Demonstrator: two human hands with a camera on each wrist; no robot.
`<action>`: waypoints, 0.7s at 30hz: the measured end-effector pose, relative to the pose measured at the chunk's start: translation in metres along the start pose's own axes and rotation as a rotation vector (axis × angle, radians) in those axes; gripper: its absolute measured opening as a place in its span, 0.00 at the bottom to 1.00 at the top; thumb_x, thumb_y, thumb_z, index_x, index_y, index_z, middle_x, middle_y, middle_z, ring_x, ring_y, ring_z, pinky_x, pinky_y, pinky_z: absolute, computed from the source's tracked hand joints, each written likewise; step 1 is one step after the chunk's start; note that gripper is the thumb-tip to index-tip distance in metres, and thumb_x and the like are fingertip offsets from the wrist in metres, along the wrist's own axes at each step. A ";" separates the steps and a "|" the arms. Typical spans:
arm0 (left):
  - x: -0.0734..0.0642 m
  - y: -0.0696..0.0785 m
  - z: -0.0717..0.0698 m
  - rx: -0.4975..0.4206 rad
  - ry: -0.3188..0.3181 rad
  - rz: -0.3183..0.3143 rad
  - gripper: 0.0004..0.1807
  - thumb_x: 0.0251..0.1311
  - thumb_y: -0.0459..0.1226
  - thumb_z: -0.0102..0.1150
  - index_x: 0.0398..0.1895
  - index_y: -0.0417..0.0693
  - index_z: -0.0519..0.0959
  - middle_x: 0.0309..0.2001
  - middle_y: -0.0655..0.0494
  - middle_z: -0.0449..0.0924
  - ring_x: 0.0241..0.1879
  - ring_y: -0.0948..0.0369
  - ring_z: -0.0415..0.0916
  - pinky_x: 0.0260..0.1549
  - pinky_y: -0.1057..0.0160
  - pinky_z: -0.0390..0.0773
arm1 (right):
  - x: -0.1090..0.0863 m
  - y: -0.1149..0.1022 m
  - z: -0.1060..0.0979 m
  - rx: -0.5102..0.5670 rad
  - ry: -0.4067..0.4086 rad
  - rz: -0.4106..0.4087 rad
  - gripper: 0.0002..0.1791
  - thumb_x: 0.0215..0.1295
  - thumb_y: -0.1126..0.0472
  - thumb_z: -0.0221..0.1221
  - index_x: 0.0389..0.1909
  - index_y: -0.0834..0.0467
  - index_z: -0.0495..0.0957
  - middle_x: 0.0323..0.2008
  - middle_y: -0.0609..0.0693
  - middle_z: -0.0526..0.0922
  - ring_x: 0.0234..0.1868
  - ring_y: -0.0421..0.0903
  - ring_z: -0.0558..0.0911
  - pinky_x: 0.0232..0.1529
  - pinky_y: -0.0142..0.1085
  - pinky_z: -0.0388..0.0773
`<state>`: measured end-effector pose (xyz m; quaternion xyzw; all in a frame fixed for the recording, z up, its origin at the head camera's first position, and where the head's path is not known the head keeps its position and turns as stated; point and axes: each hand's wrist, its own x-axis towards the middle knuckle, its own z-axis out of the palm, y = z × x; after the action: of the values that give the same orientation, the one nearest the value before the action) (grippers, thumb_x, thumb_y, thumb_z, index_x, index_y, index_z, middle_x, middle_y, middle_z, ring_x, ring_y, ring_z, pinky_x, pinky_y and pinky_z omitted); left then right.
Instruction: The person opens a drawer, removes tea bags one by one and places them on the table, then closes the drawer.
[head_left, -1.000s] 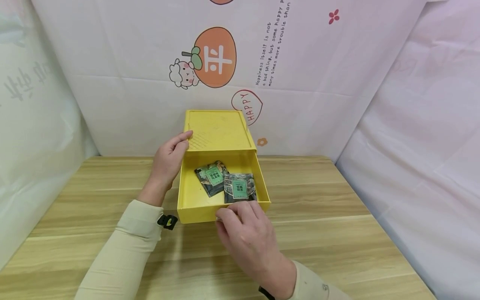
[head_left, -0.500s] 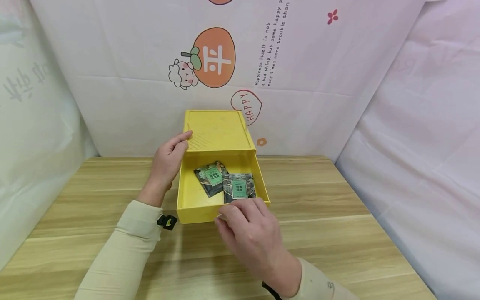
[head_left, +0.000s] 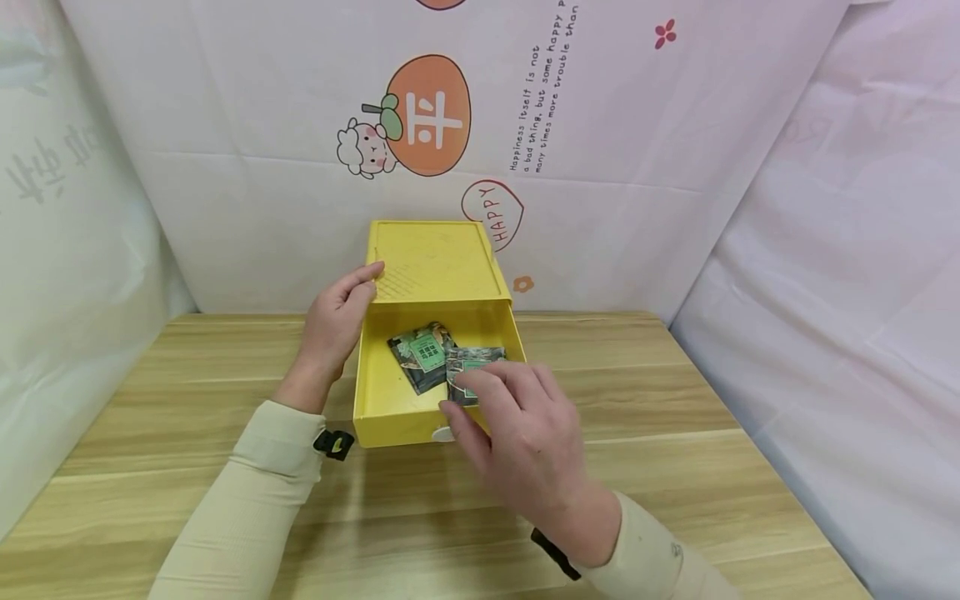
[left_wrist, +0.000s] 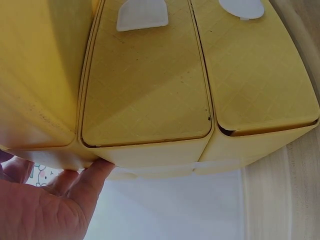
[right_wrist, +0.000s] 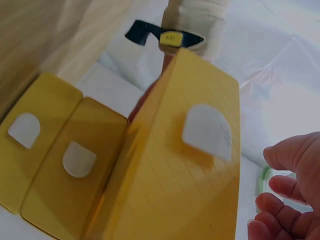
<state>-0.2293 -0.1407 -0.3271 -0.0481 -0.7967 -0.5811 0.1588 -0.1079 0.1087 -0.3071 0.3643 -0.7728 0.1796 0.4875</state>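
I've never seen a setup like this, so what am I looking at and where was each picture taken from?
There's no machine, just a person's two bare hands. The view from above comes from a camera worn on the head; the two close-ups come from one on each wrist. On a wooden table stands a yellow three-drawer unit, its top drawer pulled out with two green-labelled packets lying inside. The left hand touches the unit's side; the right hand hovers at that drawer's front, apparently holding nothing.
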 end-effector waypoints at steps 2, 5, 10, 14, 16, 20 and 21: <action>0.000 0.000 0.000 0.001 0.000 0.001 0.26 0.79 0.49 0.42 0.73 0.57 0.76 0.73 0.62 0.73 0.77 0.61 0.62 0.65 0.52 0.66 | 0.003 0.003 -0.001 0.006 0.003 0.011 0.14 0.73 0.50 0.63 0.43 0.59 0.84 0.38 0.55 0.87 0.35 0.53 0.82 0.33 0.41 0.81; 0.000 0.000 0.000 0.005 0.000 0.003 0.26 0.79 0.49 0.42 0.73 0.57 0.76 0.73 0.63 0.73 0.77 0.61 0.62 0.62 0.53 0.66 | 0.008 0.008 -0.003 0.009 -0.016 0.034 0.15 0.72 0.50 0.65 0.46 0.59 0.84 0.40 0.56 0.87 0.36 0.54 0.82 0.33 0.42 0.81; 0.000 -0.001 0.000 0.009 -0.001 0.001 0.26 0.79 0.50 0.42 0.73 0.59 0.76 0.73 0.64 0.74 0.76 0.62 0.63 0.58 0.54 0.65 | 0.014 0.016 -0.003 0.001 -0.040 0.064 0.18 0.65 0.52 0.70 0.49 0.59 0.84 0.42 0.56 0.88 0.38 0.55 0.83 0.33 0.44 0.81; 0.001 -0.001 0.000 0.008 -0.001 0.002 0.26 0.79 0.50 0.42 0.73 0.59 0.76 0.73 0.64 0.74 0.77 0.62 0.63 0.59 0.54 0.66 | 0.015 0.023 -0.001 -0.010 -0.082 0.084 0.21 0.63 0.53 0.72 0.53 0.59 0.83 0.45 0.57 0.88 0.41 0.56 0.84 0.37 0.45 0.82; 0.001 -0.001 0.000 0.010 -0.001 0.001 0.26 0.79 0.49 0.42 0.73 0.59 0.76 0.73 0.64 0.74 0.77 0.62 0.62 0.60 0.54 0.66 | 0.016 0.027 -0.001 -0.017 -0.112 0.093 0.22 0.65 0.52 0.71 0.55 0.59 0.83 0.47 0.57 0.88 0.43 0.56 0.84 0.39 0.46 0.83; 0.001 -0.001 0.000 0.005 -0.002 -0.002 0.26 0.79 0.49 0.42 0.73 0.59 0.76 0.73 0.64 0.73 0.77 0.62 0.62 0.57 0.55 0.65 | 0.017 0.034 0.000 -0.026 -0.167 0.106 0.24 0.66 0.51 0.70 0.58 0.59 0.82 0.49 0.58 0.88 0.46 0.57 0.84 0.42 0.47 0.84; 0.001 -0.001 0.000 0.005 -0.001 -0.003 0.26 0.79 0.49 0.42 0.73 0.59 0.76 0.73 0.64 0.73 0.77 0.62 0.62 0.57 0.55 0.65 | 0.018 0.035 0.000 -0.027 -0.180 0.105 0.25 0.66 0.51 0.70 0.58 0.59 0.82 0.50 0.58 0.88 0.47 0.57 0.85 0.43 0.47 0.84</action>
<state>-0.2304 -0.1407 -0.3279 -0.0470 -0.7983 -0.5793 0.1576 -0.1387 0.1252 -0.2889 0.3312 -0.8339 0.1611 0.4111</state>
